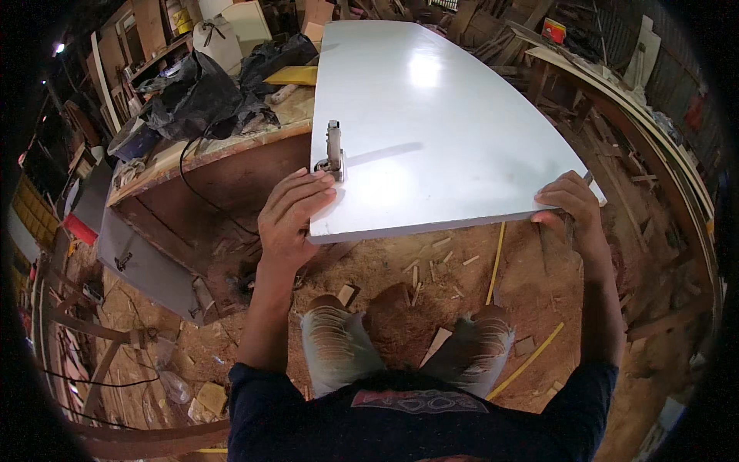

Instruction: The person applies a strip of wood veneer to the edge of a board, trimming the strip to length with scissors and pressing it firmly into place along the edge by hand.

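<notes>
I hold a long white panel [416,115] at waist height with both hands. My left hand [296,212] grips its near left corner, fingertips beside a metal hinge [334,150] fixed on the panel near the left edge. My right hand [573,212] grips the near right corner, fingers on top and thumb below the front edge. A thin dark object beside my right fingers is too unclear to name. At the lower left, a cabinet-like wooden piece [177,231] has a pale panel [150,273] with another hinge [122,259] on it.
A workbench edge [154,168] bears black plastic [185,100] and a dark blue tub [127,137]. Wood scraps [443,258], yellow strips [527,358] and cables [100,379] lie on the dusty floor. Boards [650,142] are stacked along the right; my knees [339,346] are below the panel.
</notes>
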